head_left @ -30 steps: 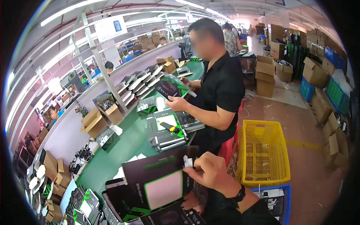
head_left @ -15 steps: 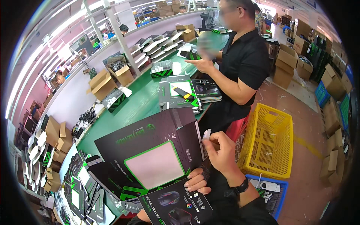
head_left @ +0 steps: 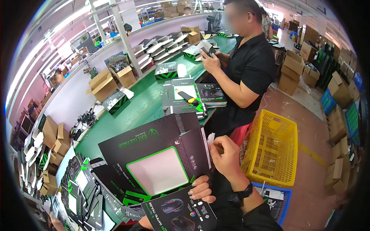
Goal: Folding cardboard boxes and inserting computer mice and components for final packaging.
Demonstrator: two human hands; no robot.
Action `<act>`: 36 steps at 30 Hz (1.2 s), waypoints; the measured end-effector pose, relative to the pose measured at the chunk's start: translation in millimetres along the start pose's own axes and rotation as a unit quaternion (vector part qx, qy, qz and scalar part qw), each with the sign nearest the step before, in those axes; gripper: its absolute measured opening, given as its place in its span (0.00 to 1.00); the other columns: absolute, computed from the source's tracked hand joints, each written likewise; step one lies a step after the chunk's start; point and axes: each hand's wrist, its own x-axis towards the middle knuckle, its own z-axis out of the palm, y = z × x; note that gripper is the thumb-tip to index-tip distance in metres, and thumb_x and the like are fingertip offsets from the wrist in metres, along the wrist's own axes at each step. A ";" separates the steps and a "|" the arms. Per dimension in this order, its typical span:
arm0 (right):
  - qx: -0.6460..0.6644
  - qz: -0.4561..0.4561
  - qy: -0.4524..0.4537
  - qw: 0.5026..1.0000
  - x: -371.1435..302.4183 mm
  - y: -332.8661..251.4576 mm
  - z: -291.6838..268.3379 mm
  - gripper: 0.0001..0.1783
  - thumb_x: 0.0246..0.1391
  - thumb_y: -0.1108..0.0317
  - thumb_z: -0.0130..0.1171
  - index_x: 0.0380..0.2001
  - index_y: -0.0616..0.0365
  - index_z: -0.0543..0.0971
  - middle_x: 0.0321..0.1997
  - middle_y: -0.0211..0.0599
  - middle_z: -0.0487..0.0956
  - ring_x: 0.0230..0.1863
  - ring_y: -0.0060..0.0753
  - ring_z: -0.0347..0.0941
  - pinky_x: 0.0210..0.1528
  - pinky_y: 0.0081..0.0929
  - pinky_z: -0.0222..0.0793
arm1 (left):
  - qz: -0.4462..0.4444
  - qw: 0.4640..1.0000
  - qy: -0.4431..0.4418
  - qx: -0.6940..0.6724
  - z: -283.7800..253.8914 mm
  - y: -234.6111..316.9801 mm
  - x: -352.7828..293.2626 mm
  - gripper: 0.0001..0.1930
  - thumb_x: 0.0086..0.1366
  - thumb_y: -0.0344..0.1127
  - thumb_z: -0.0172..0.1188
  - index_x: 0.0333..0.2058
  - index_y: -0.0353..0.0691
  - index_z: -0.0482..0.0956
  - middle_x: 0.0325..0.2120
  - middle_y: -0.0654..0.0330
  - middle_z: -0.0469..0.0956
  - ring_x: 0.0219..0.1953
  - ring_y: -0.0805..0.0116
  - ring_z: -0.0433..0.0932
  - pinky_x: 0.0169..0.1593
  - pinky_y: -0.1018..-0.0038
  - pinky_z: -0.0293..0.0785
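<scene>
A large black-and-green cardboard box sleeve, opened out with a white window panel, tilts in front of me above the bench. My left hand curls its fingers over the edge, gripping the box, while the rest of that hand is behind the card. At the box's right edge my right hand is closed in a pinch by a small whitish paper strip. A dark watch sits on my right wrist.
On the green bench lie a stack of flat boxes with a yellow-and-black cutter on top. Boxes pile up at left. A co-worker stands at the far right of the bench. A yellow crate and a blue crate are at right.
My hands and the box have hardly moved. The co-worker's hands have come together around a small dark item, one hand no longer stretched out over the bench.
</scene>
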 end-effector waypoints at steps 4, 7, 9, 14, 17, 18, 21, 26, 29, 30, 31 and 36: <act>-0.023 0.018 0.009 1.000 0.8 2.6 -5.1 0.12 0.56 0.69 0.68 0.28 0.61 0.74 0.23 0.35 0.73 0.20 0.28 0.69 0.23 0.26 0.63 | 0.007 1.000 -0.008 0.011 -0.6 0.3 -0.9 0.04 0.76 0.33 0.41 0.40 0.48 0.66 0.27 0.71 0.75 0.31 0.78 0.74 0.43 0.75 0.58; 0.006 0.000 0.031 0.999 1.1 -1.2 -10.7 0.12 0.57 0.72 0.67 0.28 0.61 0.72 0.23 0.29 0.71 0.21 0.17 0.63 0.24 0.20 0.59 | 0.027 0.999 -0.002 0.017 0.9 -3.6 -0.3 0.05 0.76 0.33 0.40 0.41 0.48 0.66 0.27 0.71 0.75 0.31 0.79 0.74 0.41 0.75 0.58; 0.004 -0.010 0.024 1.000 0.3 -2.3 -7.8 0.12 0.56 0.70 0.68 0.28 0.60 0.73 0.23 0.31 0.72 0.20 0.22 0.65 0.23 0.23 0.61 | 0.039 0.999 0.008 0.020 3.0 -5.5 -2.6 0.05 0.76 0.32 0.40 0.41 0.48 0.66 0.27 0.70 0.75 0.31 0.79 0.74 0.41 0.75 0.58; -0.002 -0.017 0.015 1.000 2.2 -3.8 -4.8 0.12 0.56 0.69 0.69 0.28 0.60 0.74 0.23 0.34 0.73 0.20 0.27 0.69 0.22 0.26 0.62 | 0.021 1.000 0.011 -0.007 2.2 -6.1 -0.2 0.03 0.76 0.34 0.44 0.40 0.48 0.67 0.25 0.72 0.74 0.32 0.78 0.74 0.44 0.74 0.58; -0.004 0.005 0.000 1.000 1.4 -2.9 -6.3 0.12 0.56 0.69 0.69 0.28 0.60 0.75 0.23 0.35 0.73 0.20 0.29 0.70 0.23 0.26 0.63 | 0.009 1.000 -0.001 -0.002 -0.3 -5.3 1.1 0.03 0.76 0.34 0.44 0.40 0.48 0.67 0.25 0.72 0.74 0.31 0.78 0.74 0.44 0.74 0.58; -0.008 -0.010 -0.002 1.000 1.2 -0.9 -6.4 0.12 0.56 0.69 0.68 0.28 0.61 0.74 0.23 0.33 0.73 0.21 0.24 0.68 0.23 0.24 0.62 | 0.009 1.000 -0.001 -0.002 -0.3 -5.9 0.7 0.03 0.76 0.34 0.44 0.40 0.48 0.67 0.25 0.72 0.74 0.31 0.78 0.74 0.44 0.74 0.58; -0.013 -0.022 -0.002 1.000 1.0 -1.1 -5.9 0.12 0.56 0.70 0.68 0.29 0.62 0.74 0.24 0.30 0.72 0.21 0.18 0.65 0.23 0.21 0.61 | 0.023 1.000 0.011 -0.003 0.4 -7.3 -1.7 0.03 0.76 0.35 0.44 0.40 0.48 0.67 0.25 0.72 0.74 0.32 0.78 0.74 0.44 0.74 0.58; -0.011 -0.009 -0.001 1.000 -0.3 1.0 -5.8 0.12 0.56 0.70 0.68 0.29 0.62 0.74 0.24 0.31 0.72 0.21 0.19 0.66 0.23 0.22 0.61 | -0.003 1.000 0.021 0.010 1.7 -3.7 -4.1 0.03 0.76 0.35 0.44 0.40 0.49 0.67 0.26 0.72 0.75 0.32 0.78 0.75 0.44 0.74 0.58; -0.013 -0.010 0.002 1.000 -0.1 0.1 -6.4 0.12 0.57 0.70 0.68 0.29 0.62 0.74 0.24 0.32 0.73 0.22 0.19 0.67 0.23 0.21 0.62 | -0.005 1.000 0.003 0.010 -2.0 -3.3 -2.8 0.04 0.77 0.35 0.44 0.41 0.49 0.67 0.26 0.72 0.75 0.32 0.78 0.75 0.45 0.74 0.58; -0.008 -0.003 0.007 1.000 -0.5 -0.6 -5.8 0.12 0.57 0.69 0.68 0.29 0.61 0.74 0.23 0.34 0.73 0.21 0.25 0.69 0.23 0.25 0.63 | -0.005 1.000 0.003 0.010 -2.9 -2.7 -2.3 0.04 0.77 0.35 0.44 0.41 0.49 0.67 0.26 0.72 0.75 0.32 0.78 0.75 0.45 0.74 0.58; -0.003 0.004 0.011 1.000 -0.7 -1.0 -5.4 0.12 0.57 0.68 0.68 0.28 0.60 0.74 0.23 0.36 0.74 0.20 0.30 0.70 0.23 0.28 0.65 | -0.017 1.000 -0.005 0.007 -3.9 -1.6 -1.5 0.04 0.77 0.35 0.43 0.41 0.49 0.67 0.26 0.72 0.76 0.32 0.78 0.75 0.45 0.73 0.58; -0.002 -0.003 0.023 1.000 -2.2 4.5 -8.2 0.12 0.58 0.68 0.67 0.29 0.61 0.74 0.23 0.34 0.74 0.22 0.24 0.69 0.25 0.23 0.64 | -0.024 0.999 -0.020 0.016 -4.2 -3.5 3.6 0.06 0.76 0.32 0.39 0.42 0.48 0.67 0.27 0.71 0.74 0.32 0.79 0.75 0.42 0.76 0.59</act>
